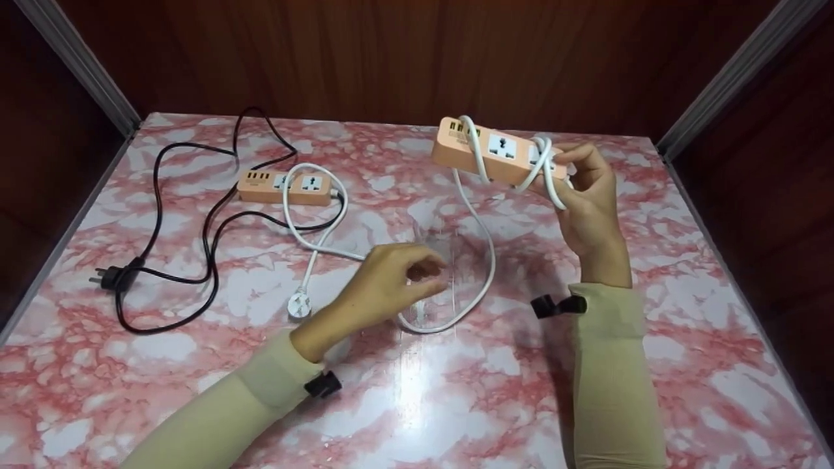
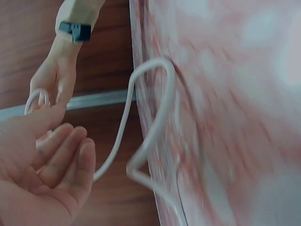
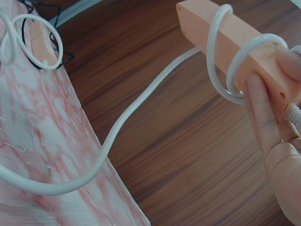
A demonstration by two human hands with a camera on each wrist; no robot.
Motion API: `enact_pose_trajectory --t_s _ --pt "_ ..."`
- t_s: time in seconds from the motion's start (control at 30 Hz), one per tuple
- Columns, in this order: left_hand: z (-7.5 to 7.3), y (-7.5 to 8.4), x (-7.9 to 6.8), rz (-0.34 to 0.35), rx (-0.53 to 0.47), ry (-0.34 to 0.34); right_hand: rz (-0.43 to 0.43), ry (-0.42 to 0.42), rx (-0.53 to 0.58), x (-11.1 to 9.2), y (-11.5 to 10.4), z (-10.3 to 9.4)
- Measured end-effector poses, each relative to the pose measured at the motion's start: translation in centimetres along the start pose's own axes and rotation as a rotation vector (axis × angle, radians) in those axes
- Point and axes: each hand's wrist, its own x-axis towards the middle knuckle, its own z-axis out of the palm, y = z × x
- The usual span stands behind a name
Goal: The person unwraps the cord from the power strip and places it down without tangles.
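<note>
Up over the right side of the table, my right hand (image 1: 589,202) grips one end of an orange power strip (image 1: 518,163). Its white cord (image 1: 479,146) is wound loosely round the strip, then hangs down in a long loop to the table. My left hand (image 1: 401,280) is over the middle of the table, thumb and fingers curved apart with nothing between them. Part of the white cord passes behind it in the head view. In the left wrist view the cord (image 2: 157,127) runs beside the loosely bent fingers (image 2: 70,165).
A second orange power strip (image 1: 251,192) lies at the back left, with its black cord (image 1: 159,195) looped round it and a black plug (image 1: 117,279). The white cord's plug (image 1: 300,304) lies left of my left hand. Dark wood panels (image 1: 404,58) border the marbled table (image 1: 638,365).
</note>
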Motion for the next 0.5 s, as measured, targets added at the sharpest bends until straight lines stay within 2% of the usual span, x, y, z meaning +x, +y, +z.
enact_pose_trajectory --t_s 0.2,0.4,0.5 --pt "2.6 0.8 2.0 -0.044 -0.043 -0.023 0.003 0.005 0.009 0.0 -0.1 0.1" --pt "4.4 0.6 3.8 -0.135 -0.102 -0.040 0.009 0.004 0.004 -0.1 -0.2 0.1" --pt "5.1 0.3 4.4 -0.176 -0.100 -0.047 0.006 0.004 0.002 0.0 -0.3 0.0"
